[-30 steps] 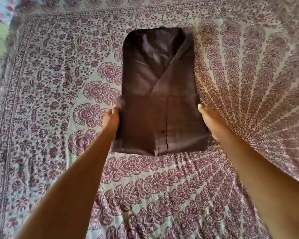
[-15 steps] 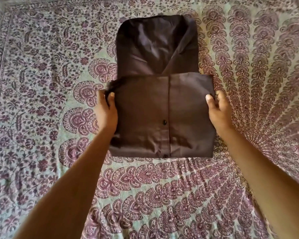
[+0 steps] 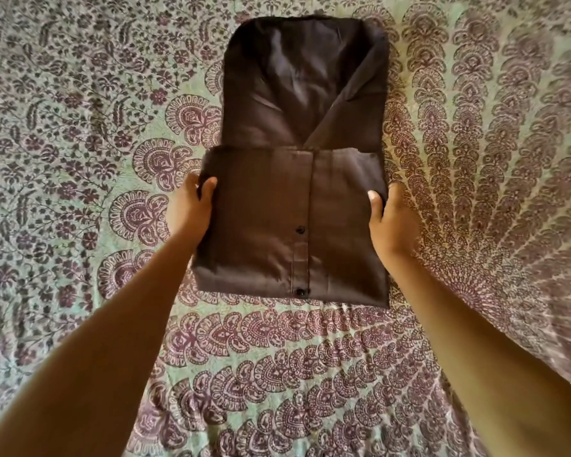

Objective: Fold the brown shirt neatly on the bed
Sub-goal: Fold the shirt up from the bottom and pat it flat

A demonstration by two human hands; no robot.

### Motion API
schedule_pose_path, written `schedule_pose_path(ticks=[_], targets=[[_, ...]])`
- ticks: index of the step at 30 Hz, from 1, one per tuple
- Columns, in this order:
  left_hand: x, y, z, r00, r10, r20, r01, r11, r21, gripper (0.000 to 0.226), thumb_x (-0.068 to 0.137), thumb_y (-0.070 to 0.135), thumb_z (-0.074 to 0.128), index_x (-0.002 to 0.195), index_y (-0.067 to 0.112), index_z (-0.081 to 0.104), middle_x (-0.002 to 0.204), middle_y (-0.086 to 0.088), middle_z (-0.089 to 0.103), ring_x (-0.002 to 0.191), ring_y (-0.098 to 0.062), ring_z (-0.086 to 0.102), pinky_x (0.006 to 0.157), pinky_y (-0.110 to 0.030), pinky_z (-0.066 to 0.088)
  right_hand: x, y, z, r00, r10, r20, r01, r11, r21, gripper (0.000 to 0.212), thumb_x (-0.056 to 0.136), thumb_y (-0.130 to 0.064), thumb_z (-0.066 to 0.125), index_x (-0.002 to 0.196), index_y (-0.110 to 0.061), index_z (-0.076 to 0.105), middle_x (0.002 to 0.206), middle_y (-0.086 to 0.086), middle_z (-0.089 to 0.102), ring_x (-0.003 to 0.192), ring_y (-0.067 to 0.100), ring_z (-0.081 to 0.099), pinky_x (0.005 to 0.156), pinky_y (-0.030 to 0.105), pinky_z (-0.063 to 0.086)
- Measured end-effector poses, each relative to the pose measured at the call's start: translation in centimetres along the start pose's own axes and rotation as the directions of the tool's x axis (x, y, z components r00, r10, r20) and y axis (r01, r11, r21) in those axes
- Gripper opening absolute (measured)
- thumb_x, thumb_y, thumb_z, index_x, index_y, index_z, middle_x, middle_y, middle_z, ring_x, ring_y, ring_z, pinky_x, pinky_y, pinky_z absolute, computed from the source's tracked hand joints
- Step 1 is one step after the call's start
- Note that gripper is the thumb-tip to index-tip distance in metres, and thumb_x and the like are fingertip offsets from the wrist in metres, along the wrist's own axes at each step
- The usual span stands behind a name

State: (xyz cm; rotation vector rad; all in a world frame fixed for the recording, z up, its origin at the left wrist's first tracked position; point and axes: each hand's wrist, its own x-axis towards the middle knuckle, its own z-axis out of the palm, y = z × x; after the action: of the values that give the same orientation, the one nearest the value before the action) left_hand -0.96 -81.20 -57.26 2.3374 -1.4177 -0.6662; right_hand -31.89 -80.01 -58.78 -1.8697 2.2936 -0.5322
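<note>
The brown shirt (image 3: pixel 277 206) lies in the middle of the bed, folded into a narrow strip with its collar end at the far side. Its lower part is doubled up over the middle, button placket showing with two dark buttons. My left hand (image 3: pixel 190 209) grips the left edge of that folded-up part, thumb on top. My right hand (image 3: pixel 391 221) grips the right edge the same way. The fingers under the cloth are hidden.
The bed is covered by a patterned sheet (image 3: pixel 80 159) in pale green with purple floral and fan motifs, spread on all sides of the shirt. My two forearms reach in from the bottom corners.
Both hands took hold of the shirt's side edges and lifted the lower part, folding it up toward the collar. The fold edge now sits a little farther up than half a second ago.
</note>
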Motion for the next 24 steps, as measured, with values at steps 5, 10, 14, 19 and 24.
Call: schedule_pose_path(ticks=[5,10,14,19,24], targets=[[0.4,1.7,0.4,0.996,-0.090,-0.016,0.091,0.972,0.217,0.044,0.095,0.043,0.045,0.125,0.011,0.040,0.118,-0.022,0.057,0.106,-0.038,0.056,0.082,-0.046,0.045,0.8,-0.2,0.1,0.989,0.119,0.086,-0.099,0.974,-0.203,0.042,0.098,-0.037,0.038,0.123,-0.003,0.042,0.100,0.023,0.063,0.085,0.040,0.062,0.055,0.035,0.034],[-1.6,3.9,2.3,0.935,0.337,-0.111,-0.301,0.919,0.256,0.050,0.094,0.039,0.039,0.137,0.015,0.039,0.143,-0.010,0.041,0.133,-0.028,0.037,0.107,-0.045,0.025,-0.6,-2.9,1.0,0.979,-0.197,0.043,0.200,0.976,-0.088,0.049,0.094,-0.032,0.040,0.137,-0.008,0.037,0.142,0.016,0.041,0.129,0.033,0.040,0.101,0.047,0.032],[-1.2,3.4,4.9,0.785,0.542,0.298,-0.619,0.697,0.362,0.062,0.090,0.054,0.016,0.147,0.029,0.024,0.157,0.000,0.018,0.145,-0.019,0.014,0.116,-0.043,0.005,-0.5,-2.6,2.8,0.873,-0.363,0.326,0.400,0.915,-0.052,0.063,0.093,-0.047,0.016,0.147,-0.014,0.020,0.155,0.008,0.017,0.144,0.022,0.013,0.115,0.039,0.008],[3.4,0.9,3.5,0.935,0.273,0.226,-0.345,0.847,0.404,0.057,0.096,0.055,0.021,0.148,0.036,0.006,0.159,0.006,0.000,0.146,-0.018,-0.001,0.116,-0.046,-0.006,0.3,-1.7,3.8,0.878,-0.339,0.338,0.388,0.917,-0.090,0.063,0.093,-0.049,0.015,0.148,-0.018,0.018,0.156,0.008,0.014,0.144,0.024,0.010,0.116,0.040,0.007],[3.0,1.5,0.7,0.969,0.182,0.170,-0.240,0.864,0.442,0.055,0.099,0.048,0.016,0.150,0.030,0.005,0.159,0.002,-0.005,0.146,-0.017,-0.006,0.116,-0.049,-0.008,0.4,-2.6,2.4,0.873,-0.282,0.399,0.332,0.942,-0.059,0.071,0.088,-0.053,0.007,0.148,-0.017,0.017,0.156,0.010,0.011,0.144,0.026,0.008,0.116,0.041,0.003]])
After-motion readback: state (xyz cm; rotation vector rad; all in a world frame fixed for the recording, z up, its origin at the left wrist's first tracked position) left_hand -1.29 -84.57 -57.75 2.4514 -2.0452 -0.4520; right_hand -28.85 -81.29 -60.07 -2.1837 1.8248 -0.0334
